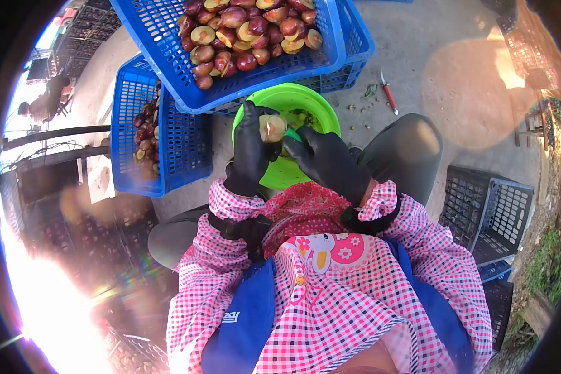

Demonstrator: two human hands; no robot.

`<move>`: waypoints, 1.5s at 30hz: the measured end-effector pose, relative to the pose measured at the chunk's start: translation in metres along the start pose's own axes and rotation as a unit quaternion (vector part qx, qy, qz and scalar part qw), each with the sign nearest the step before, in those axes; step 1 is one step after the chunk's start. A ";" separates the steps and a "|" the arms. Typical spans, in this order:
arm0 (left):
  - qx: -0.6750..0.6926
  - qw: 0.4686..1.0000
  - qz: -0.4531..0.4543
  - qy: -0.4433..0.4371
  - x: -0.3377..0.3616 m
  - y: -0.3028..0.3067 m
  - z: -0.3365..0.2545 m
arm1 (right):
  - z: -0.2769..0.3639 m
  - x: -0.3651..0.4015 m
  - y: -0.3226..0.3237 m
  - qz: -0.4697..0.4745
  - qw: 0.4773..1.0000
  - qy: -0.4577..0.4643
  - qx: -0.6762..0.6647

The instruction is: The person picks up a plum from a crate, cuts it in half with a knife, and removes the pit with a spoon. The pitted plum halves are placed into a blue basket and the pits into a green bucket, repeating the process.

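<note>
My left hand (pixel 254 146), in a black glove, holds a halved plum (pixel 272 128) with its cut face up, above a lime-green basin (pixel 280 95). My right hand (pixel 330 159), also gloved in black, is closed around a green-handled tool (pixel 293 134) whose tip meets the plum's right side; the blade is too small to make out. Small pits and scraps lie inside the basin. Just beyond the basin, a blue crate (pixel 199 100) full of halved red plums (pixel 246 61) rests on another blue crate.
At the left stands a blue crate (pixel 168 140) with more plums. A red-handled knife (pixel 389 96) lies on the concrete floor (pixel 417 68) near scattered scraps. Black crates (pixel 502 215) are at the right. A person (pixel 50 100) is at the far upper left.
</note>
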State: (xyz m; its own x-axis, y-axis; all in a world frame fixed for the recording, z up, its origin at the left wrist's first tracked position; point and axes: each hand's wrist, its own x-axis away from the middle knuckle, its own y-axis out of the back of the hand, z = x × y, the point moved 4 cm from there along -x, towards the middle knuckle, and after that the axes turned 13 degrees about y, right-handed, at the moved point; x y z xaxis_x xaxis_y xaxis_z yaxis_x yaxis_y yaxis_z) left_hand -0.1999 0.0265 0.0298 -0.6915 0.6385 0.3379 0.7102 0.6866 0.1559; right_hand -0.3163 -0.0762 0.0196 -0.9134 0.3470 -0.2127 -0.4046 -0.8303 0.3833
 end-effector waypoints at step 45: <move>-0.225 0.967 -0.114 -0.029 -0.101 0.095 -0.033 | -0.007 0.004 0.000 -0.027 0.874 -0.221 -0.432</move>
State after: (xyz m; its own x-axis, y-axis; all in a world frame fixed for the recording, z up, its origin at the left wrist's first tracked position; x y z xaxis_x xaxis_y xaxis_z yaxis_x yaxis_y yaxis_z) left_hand -0.0580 0.0161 0.0414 -0.8345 0.5148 0.1966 0.5146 0.6002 0.6123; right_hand -0.3199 -0.0772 0.0127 -0.8993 0.3712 0.2313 -0.4374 -0.7613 -0.4787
